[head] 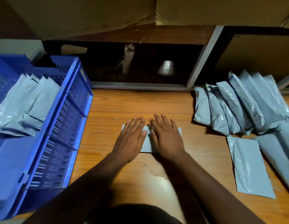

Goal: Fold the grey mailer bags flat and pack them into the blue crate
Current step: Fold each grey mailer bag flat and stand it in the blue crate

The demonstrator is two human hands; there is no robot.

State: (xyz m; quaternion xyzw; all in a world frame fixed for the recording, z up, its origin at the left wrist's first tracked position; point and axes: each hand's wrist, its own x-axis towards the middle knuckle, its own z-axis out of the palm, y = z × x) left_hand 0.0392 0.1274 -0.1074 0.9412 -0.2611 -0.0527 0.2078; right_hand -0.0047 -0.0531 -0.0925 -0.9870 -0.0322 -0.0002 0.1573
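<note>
At the frame's centre a folded grey mailer bag [147,143] is pressed flat on the wooden table [108,107] by the left hand [132,136] and right hand [166,136], fingers straight and spread. At right, unfolded bags [240,104] are piled. At left, folded bags [25,104] are stacked inside the blue crate [62,126].

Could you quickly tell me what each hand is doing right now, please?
Left hand: open, fingers straight, pressing flat on the grey bag on the table.
Right hand: open, fingers straight, pressing flat on the same bag.
</note>
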